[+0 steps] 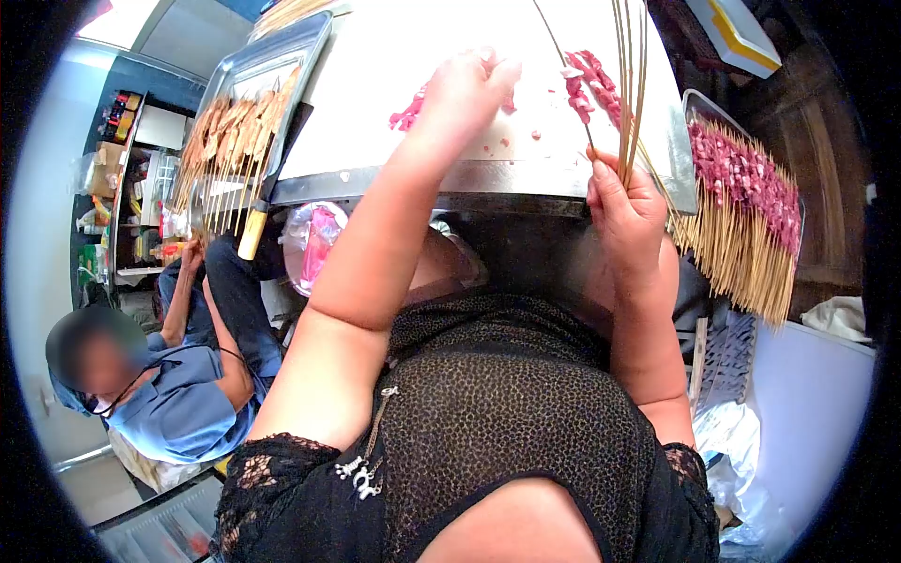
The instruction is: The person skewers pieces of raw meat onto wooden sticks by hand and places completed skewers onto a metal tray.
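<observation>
My left hand point(469, 89) is over the white board point(375, 103), its fingers bent and pinched together on a piece of raw meat, mostly hidden by the hand. Small pieces of raw red meat point(407, 114) lie beside it. In my right hand point(627, 206), at the board's near right edge, I grip several thin bamboo skewers point(634, 94) pointing away from me. One skewer point(552, 28) leans apart from the others, held at its lower end by my thumb and finger. Strips of raw meat point(574, 94) are by these skewers; whether they are threaded on is unclear.
A tray at right holds many raw meat skewers point(746, 178), sticks overhanging its edge. At left, a metal tray point(314, 47) carries paler skewers point(244, 127). A yellow-handled tool point(251, 235) juts from the table edge. Another person point(178, 394) sits at left; a lined bin point(314, 239) stands below.
</observation>
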